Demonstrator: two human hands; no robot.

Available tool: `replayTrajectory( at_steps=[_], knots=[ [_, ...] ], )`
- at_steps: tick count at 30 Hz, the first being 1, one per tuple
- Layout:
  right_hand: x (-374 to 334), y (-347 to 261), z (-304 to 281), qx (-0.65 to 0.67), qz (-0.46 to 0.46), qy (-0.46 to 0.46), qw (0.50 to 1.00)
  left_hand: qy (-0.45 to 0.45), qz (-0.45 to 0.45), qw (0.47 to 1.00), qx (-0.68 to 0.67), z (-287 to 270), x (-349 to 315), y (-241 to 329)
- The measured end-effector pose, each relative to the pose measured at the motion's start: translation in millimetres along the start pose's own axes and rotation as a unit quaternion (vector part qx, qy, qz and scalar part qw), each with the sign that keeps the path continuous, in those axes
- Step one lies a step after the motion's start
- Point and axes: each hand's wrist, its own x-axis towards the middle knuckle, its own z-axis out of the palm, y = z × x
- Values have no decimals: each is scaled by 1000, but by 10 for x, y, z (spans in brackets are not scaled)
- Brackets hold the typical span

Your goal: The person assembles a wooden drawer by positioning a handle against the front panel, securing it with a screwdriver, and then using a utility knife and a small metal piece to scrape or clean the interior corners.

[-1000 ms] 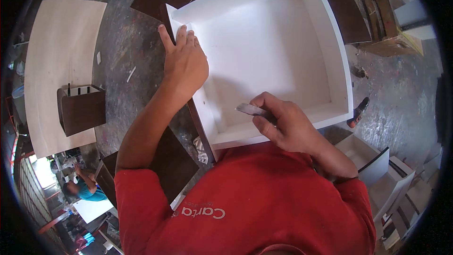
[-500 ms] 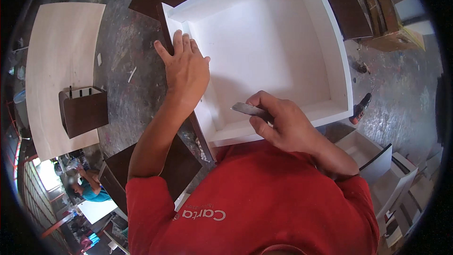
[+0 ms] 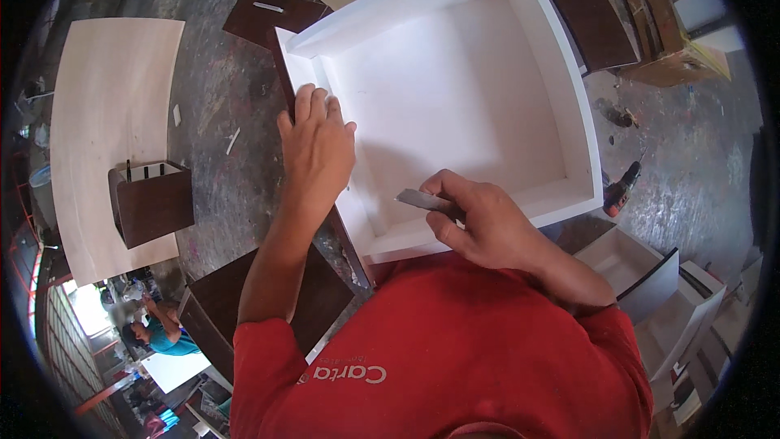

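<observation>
A white drawer (image 3: 578, 126) with a dark brown front panel on its left side sits in front of me, its hollow facing up. On the top of its left wall rests my left hand (image 3: 318, 134), palm down, with bent fingers slightly apart and the thumb toward the inside. Above the drawer's near right corner, my right hand (image 3: 487, 223) closes around a flat grey blade (image 3: 418, 198) with a slanted tip. That blade points left and stays apart from the drawer walls; its rear end is hidden in my fingers.
A pale wood board (image 3: 114, 138) carries a small brown box (image 3: 154, 205) at left. Brown panels (image 3: 272, 15) lie beyond and below the drawer. A power drill (image 3: 621, 189) lies on the floor at right, near more drawers (image 3: 626, 264). A person in teal (image 3: 162, 337) is at lower left.
My left hand has slid nearer to me along the drawer's left wall, and its fingers have drawn together and bent. My right hand keeps the blade in nearly the same place. The view has shifted slightly.
</observation>
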Motion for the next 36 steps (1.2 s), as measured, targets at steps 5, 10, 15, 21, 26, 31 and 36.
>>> replayTrajectory(
  at_steps=[5, 10, 15, 21, 26, 31, 36],
  knots=[
    [12, 19, 44, 2, -14, -7, 1000, 16, -34, 999, 33, 108, 158, 53],
    [-5, -3, -9, -10, -13, -5, 1000, 20, -57, 997, 44, 105, 125, 82],
    [-54, 35, -105, 92, 81, -9, 992, 9, -31, 999, -5, 4, -51, 74],
    [84, -71, -165, 22, -8, -36, 999, 27, -95, 995, -25, -39, 64, 181],
    [510, -472, -379, -76, -57, -41, 995, 34, -111, 993, -20, -10, 1, 180],
    [1281, -387, -575, 12, -58, -20, 998, 88, -82, 980, -160, -26, -249, 181],
    [1774, -133, -495, 132, -8, -70, 989, 241, -108, 880, -394, -6, -613, 139]
  ],
)
